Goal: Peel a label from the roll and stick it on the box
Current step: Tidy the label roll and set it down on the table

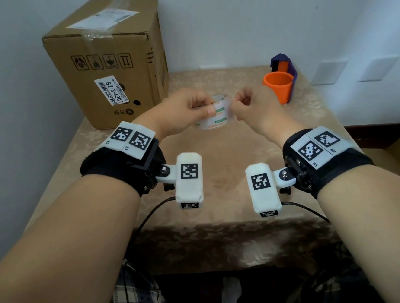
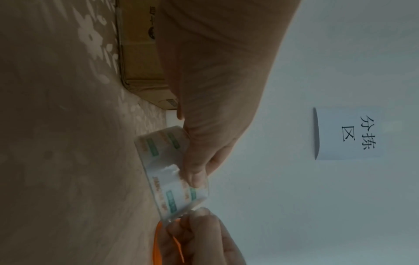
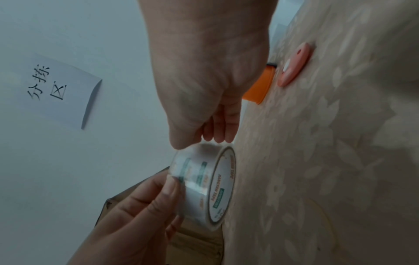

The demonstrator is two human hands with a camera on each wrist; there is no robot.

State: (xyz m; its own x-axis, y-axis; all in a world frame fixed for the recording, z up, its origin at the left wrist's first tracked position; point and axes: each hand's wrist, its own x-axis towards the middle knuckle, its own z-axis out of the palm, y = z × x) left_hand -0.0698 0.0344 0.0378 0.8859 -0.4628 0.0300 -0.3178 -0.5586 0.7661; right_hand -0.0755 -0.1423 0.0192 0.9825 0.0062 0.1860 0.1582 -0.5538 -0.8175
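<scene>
A roll of clear tape [image 1: 216, 117] with green and orange print is held just above the table between both hands. My left hand [image 1: 208, 106] grips its left side, thumb flat on the outer face [image 2: 197, 176]. My right hand [image 1: 237, 101] pinches the roll's right edge with thumb and curled fingers [image 3: 199, 138]. Whether a loose end is lifted there, I cannot tell. The cardboard box [image 1: 106, 62] stands upright at the table's back left, close beside my left hand. It carries a white printed label on its front and another on top.
An orange cup [image 1: 278, 86] stands at the back right, with a purple holder [image 1: 283, 64] behind it. A pink round object [image 3: 294, 66] lies on the tablecloth near the cup. A paper sign [image 2: 349, 132] hangs on the wall. The table's near half [image 1: 221, 185] lies under my wrists.
</scene>
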